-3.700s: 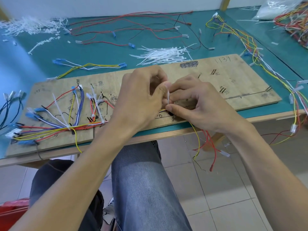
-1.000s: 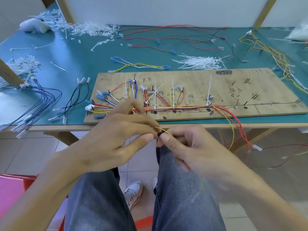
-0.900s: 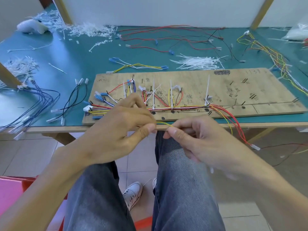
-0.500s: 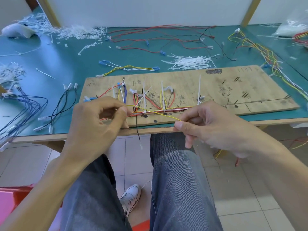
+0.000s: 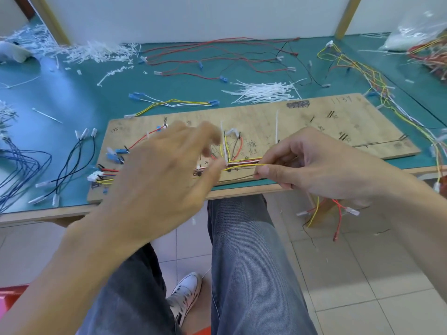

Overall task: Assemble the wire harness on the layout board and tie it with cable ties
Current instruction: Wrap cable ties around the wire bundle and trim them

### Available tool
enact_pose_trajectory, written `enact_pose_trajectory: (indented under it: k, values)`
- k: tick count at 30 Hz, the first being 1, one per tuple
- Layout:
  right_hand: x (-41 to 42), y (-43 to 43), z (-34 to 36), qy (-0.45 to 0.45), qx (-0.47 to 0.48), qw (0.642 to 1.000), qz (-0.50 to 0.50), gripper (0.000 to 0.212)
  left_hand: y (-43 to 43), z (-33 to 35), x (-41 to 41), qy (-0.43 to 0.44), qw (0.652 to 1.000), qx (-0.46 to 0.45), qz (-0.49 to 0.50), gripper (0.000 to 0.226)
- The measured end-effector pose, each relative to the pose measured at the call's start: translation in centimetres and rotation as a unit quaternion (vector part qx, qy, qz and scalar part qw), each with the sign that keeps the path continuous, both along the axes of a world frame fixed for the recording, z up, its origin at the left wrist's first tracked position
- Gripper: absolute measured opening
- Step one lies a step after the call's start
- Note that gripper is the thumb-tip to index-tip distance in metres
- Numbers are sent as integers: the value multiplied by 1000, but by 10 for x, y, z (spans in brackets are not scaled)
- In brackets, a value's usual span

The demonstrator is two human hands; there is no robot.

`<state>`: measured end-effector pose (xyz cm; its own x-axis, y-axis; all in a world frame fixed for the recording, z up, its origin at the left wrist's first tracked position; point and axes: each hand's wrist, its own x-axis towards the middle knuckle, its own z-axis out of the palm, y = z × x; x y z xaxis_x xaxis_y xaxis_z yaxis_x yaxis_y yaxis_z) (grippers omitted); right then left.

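Note:
A wooden layout board (image 5: 302,122) lies on the green table with a harness of red, yellow, white and blue wires (image 5: 244,162) laid along its near edge. White cable ties (image 5: 276,128) stand upright from the bundle. My right hand (image 5: 314,165) pinches a yellow wire (image 5: 242,167) between thumb and forefinger and holds it level above the bundle. My left hand (image 5: 167,175) is blurred over the board's left half, fingers spread, its thumb tip near the wire's left end; whether it touches the wire is unclear. Loose wire ends (image 5: 338,211) hang below my right hand.
A pile of spare white cable ties (image 5: 263,91) lies behind the board. Loose wire sets (image 5: 174,102) and red wires (image 5: 217,59) lie on the table; blue and black wires (image 5: 29,170) at left, another harness (image 5: 377,78) at right. My legs are under the table edge.
My hands rose from my lap to the board with the yellow wire. My left hand let go of its pinch and now sweeps over the board's left half with fingers spread.

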<state>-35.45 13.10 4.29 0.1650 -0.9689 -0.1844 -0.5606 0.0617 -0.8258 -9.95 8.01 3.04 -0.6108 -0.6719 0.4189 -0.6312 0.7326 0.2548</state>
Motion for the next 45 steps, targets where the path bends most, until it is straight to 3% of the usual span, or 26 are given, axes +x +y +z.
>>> enact_pose_trajectory:
  k: [2,5,8,12,17,25,32,36,45]
  values:
    - [-1,-2,2,5,1,1000,22,17,-5,2,-15,-22,994,88,-65,37]
    - [-3,-5,2,1,-3,1000,14,16,-13,-4,-30,17,984,154,-85,24]
    - [-4,-3,-3,-12,5,1000,11,18,-17,-14,-30,113,967,225,-45,24]
    - [-7,-3,-13,-30,16,999,-6,21,-17,-23,-25,116,960,256,16,25]
    - [-11,-3,-20,-75,-3,996,-47,16,-16,-32,-15,63,980,188,15,20]
    - [-12,-1,-30,-134,-50,985,-91,17,-14,-41,-16,86,976,198,-22,21]
    - [-26,1,-29,-183,4,976,-116,11,-18,-29,-7,19,986,161,-25,31]
    - [-36,0,-27,-232,38,964,-123,16,-19,-21,-6,11,990,135,-32,22]
    - [-50,-8,-26,-218,43,971,-90,25,-17,-28,-8,20,991,121,-47,26]
